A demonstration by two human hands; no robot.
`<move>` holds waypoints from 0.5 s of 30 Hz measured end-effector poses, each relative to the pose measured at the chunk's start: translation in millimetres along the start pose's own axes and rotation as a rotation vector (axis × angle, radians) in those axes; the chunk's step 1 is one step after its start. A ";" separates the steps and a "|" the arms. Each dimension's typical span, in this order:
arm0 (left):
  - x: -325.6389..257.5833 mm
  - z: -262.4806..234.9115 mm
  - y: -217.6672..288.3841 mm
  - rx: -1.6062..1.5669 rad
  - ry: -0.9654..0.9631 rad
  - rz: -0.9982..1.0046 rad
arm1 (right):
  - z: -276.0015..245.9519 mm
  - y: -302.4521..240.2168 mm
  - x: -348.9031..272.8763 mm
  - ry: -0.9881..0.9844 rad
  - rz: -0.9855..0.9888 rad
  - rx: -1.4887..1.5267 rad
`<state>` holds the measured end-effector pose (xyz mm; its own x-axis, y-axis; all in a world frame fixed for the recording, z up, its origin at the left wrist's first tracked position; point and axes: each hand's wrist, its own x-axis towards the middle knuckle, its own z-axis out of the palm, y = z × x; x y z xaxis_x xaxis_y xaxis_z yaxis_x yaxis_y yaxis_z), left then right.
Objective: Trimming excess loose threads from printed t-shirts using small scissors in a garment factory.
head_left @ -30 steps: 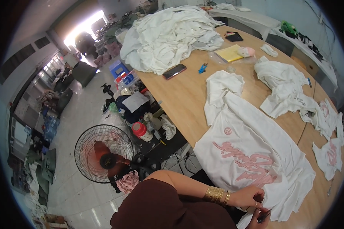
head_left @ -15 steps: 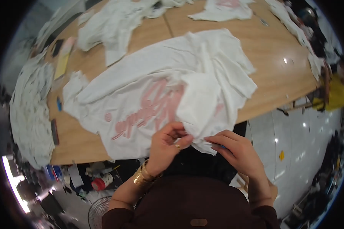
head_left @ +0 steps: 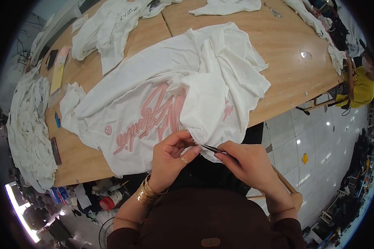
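A white T-shirt (head_left: 153,79) with pink script lettering lies spread on the wooden table (head_left: 278,45), its lower edge hanging toward me. My left hand (head_left: 170,155), with rings and gold bangles, pinches the shirt's hem. My right hand (head_left: 247,164) holds a small dark snipping tool (head_left: 214,149) whose tip touches the same hem, right beside my left fingers.
More white garments lie at the table's far side (head_left: 108,25) and in a pile at the left (head_left: 29,124). A dark phone (head_left: 55,150) and a blue pen (head_left: 57,120) sit near the left edge. A person in yellow (head_left: 361,87) sits at right. Glossy tiled floor (head_left: 320,166) lies to the right.
The view swung from the table's side round to me facing the shirt. My hands closed in on the hem, and the dark tool now shows in my right hand.
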<state>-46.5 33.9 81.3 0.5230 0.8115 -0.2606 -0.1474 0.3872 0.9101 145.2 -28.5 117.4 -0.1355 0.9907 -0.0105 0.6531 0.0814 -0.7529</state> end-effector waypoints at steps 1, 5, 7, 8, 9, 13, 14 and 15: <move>-0.2 0.2 0.2 -0.005 0.002 -0.012 | -0.2 0.0 0.2 -0.006 -0.013 -0.035; 0.5 -3.3 -1.0 0.017 0.004 0.013 | -2.4 -3.1 4.5 -0.011 0.006 -0.087; 1.3 -4.9 -2.2 0.024 0.007 0.030 | -4.3 -1.6 5.6 -0.033 -0.037 -0.122; 1.1 -4.9 -1.3 0.022 0.003 0.025 | -5.5 -1.5 5.6 -0.033 -0.030 -0.122; 1.2 -4.6 0.5 0.017 0.009 0.016 | -7.1 -1.8 5.7 -0.035 -0.037 -0.126; 2.7 -4.4 0.6 0.033 0.019 0.013 | -13.9 -3.5 7.6 -0.075 -0.029 -0.145; 3.2 -4.2 0.8 0.034 0.017 0.009 | -15.0 -3.2 7.9 -0.075 -0.025 -0.143; 3.7 -4.0 1.4 0.034 0.011 0.002 | -15.9 -3.0 8.2 -0.073 -0.034 -0.149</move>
<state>-48.1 39.2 80.3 0.5137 0.8170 -0.2621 -0.1199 0.3708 0.9209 154.0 -18.9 130.0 -0.2098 0.9770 -0.0390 0.7499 0.1352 -0.6476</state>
